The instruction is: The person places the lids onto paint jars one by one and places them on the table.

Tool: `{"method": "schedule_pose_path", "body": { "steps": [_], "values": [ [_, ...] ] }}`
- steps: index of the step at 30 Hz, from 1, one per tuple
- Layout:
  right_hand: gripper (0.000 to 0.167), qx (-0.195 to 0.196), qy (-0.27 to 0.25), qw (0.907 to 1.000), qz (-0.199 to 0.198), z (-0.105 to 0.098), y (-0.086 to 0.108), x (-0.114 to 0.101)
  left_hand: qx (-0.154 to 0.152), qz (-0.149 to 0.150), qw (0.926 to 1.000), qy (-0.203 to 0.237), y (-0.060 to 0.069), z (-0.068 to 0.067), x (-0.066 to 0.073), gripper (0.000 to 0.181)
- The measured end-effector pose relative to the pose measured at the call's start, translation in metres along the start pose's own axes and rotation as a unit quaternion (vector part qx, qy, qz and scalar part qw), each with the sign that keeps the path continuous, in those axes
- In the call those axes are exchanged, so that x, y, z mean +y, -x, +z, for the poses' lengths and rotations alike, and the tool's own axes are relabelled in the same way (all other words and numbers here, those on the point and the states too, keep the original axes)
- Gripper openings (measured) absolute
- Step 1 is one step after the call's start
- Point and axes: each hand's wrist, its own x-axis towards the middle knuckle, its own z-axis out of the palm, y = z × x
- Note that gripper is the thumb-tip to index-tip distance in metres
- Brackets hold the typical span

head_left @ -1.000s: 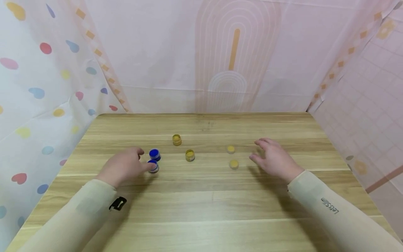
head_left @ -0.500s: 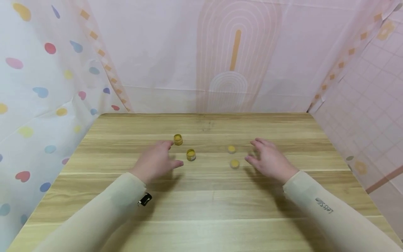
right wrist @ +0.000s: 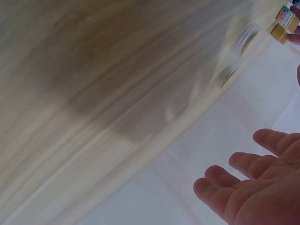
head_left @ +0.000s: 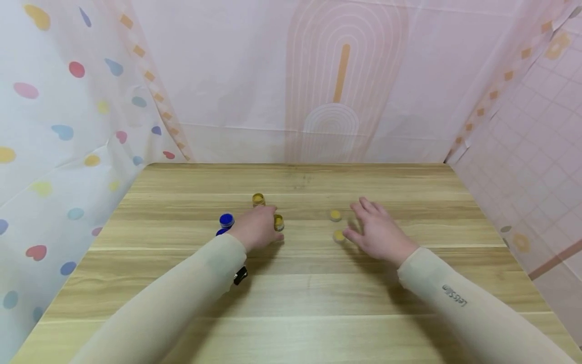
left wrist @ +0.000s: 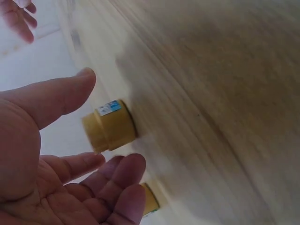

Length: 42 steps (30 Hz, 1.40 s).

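My left hand (head_left: pixel 255 228) reaches around the nearer yellow paint jar (head_left: pixel 279 223), thumb and fingers spread. In the left wrist view that labelled jar (left wrist: pixel 110 125) stands between thumb and fingers with a gap on the thumb side. Just behind the hand is a second yellow jar (head_left: pixel 258 198), partly covered by it. Relaxed and holding nothing, my right hand (head_left: pixel 382 233) hovers beside two yellow-stained clear lids; its thumb is close to the front lid (head_left: pixel 338 235). The back lid (head_left: pixel 335 215) lies a little farther away.
Two blue paint jars stand left of the left hand; the back blue jar (head_left: pixel 226 220) shows well, while the front blue jar (head_left: pixel 222 231) is mostly hidden by the wrist. A wooden table (head_left: pixel 309 293) meets a patterned cloth backdrop (head_left: pixel 236 91).
My left hand has moved right, from the blue jars to the nearer yellow jar. The right hand has drifted slightly left toward the lids. The jars and lids stay put.
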Motion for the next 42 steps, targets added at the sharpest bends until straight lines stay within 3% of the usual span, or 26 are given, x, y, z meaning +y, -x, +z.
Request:
{"method": "schedule_pose_path", "body": {
  "steps": [6,14,22,33,42],
  "values": [
    [0.080,-0.009,0.009,0.9999,0.002,0.003,-0.001,-0.002,-0.011,-0.007,0.9999,-0.002,-0.008,0.003,0.001,0.068],
    [0.079,-0.009,0.011,0.9998,-0.013,0.008,-0.002,-0.007,-0.011,-0.008,0.9999,-0.005,-0.010,0.004,-0.001,0.053],
    [0.063,-0.038,0.037,0.9983,-0.026,0.013,-0.011,-0.015,0.000,-0.005,1.0000,-0.002,-0.011,0.008,-0.006,0.051],
    [0.032,-0.076,0.023,0.9967,-0.016,0.020,-0.020,-0.011,0.001,-0.006,0.9998,0.017,-0.011,0.009,-0.004,0.052],
    [0.031,-0.121,-0.002,0.9926,0.002,0.018,-0.025,-0.012,0.007,-0.003,0.9997,0.023,-0.010,0.012,-0.005,0.050]
  ]
}}
